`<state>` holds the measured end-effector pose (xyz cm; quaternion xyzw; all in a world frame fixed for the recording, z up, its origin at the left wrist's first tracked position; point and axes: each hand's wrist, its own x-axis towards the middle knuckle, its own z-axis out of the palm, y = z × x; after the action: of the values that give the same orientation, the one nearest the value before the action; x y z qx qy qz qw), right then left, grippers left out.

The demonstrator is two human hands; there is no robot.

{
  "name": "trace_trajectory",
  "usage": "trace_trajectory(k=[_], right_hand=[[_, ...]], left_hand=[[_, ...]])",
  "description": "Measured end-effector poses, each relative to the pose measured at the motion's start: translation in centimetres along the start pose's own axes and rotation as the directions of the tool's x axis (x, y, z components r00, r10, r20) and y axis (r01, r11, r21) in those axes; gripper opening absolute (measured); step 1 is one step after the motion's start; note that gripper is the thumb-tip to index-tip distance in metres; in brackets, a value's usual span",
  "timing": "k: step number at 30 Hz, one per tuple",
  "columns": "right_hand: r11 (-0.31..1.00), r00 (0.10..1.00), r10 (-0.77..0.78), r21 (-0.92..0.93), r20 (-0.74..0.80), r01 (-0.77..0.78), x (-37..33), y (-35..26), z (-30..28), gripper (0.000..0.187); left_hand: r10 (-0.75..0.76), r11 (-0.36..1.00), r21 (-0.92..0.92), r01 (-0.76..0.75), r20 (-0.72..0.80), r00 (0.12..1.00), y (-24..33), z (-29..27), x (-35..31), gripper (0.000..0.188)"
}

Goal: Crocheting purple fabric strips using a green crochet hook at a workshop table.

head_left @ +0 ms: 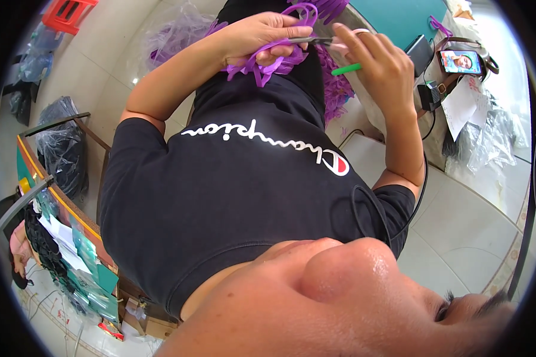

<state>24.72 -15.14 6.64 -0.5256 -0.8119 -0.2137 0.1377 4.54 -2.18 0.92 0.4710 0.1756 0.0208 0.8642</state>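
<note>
L hand (267, 37): closed, pinching a bunch of purple straps (268, 70) btwn thumb & fingers, palm side partly hidden; up nr top of view, over lap.
Purple straps: in L hand, w/ loops sticking out above & below fingers; against black trousers, just beyond shirt hem.
R hand (375, 56): curled around pink handle of scissors (320, 40), pointing toward L hand; grip partly hidden by own fingers.
Scissors blades: grey metal, right by L fingertips & purple straps; can't tell if parted or closed, nor if touching strap.
Green stick (346, 69): slim, poking out under R hand, toward L side.
Purple heap (337, 98): R of legs, approx. below R hand; loose, tangled.
Clear bag (170, 27): on tiled floor, L of legs, w/ more purple pcs.
Teal tabletop (393, 18): top R, beyond R hand.
Phone (460, 62): R side, screen lit, nr brown straps.
Papers (460, 110): white, below phone, next to crumpled clear plastic (488, 143).
Red stool (68, 15): top L corner, well apart from hands.
</note>
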Motion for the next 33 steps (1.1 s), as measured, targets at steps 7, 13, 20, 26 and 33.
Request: trace_trajectory(k=[7, 13, 20, 26, 33], right_hand=[[0.204, 0.771, 0.539, 0.835, 0.34, -0.511, 0.4, -2.7, 1.9, 0.024], [0.432, 0.77, 0.622, 0.756, 0.146, -0.492, 1.6, -5.3, 5.6, 0.021], [0.265, 0.667, 0.72, 0.812, 0.192, -0.52, 1.0, -5.3, 5.1, 0.018], [0.225, 0.657, 0.665, 0.743, 0.356, -0.63, -3.2, -4.2, 6.2, 0.018], [0.478, 0.743, 0.635, 0.649, 0.21, -0.592, -2.7, -2.9, 5.7, 0.016]], left_hand=[[0.5, 0.803, 0.495, -0.331, -0.259, 0.826, 0.4, 1.5, 0.1, 0.024], [0.744, 0.5, 0.827, -0.259, -0.256, 0.617, 0.7, 2.7, -0.1, 0.022], [0.754, 0.556, 0.756, -0.346, -0.285, 0.591, 0.8, 0.4, 0.7, 0.025], [0.638, 0.749, 0.401, -0.528, -0.65, 0.412, 3.4, -5.6, -0.3, 0.027], [0.668, 0.74, 0.199, -0.642, -0.331, 0.666, 3.2, -4.1, -0.3, 0.026]])
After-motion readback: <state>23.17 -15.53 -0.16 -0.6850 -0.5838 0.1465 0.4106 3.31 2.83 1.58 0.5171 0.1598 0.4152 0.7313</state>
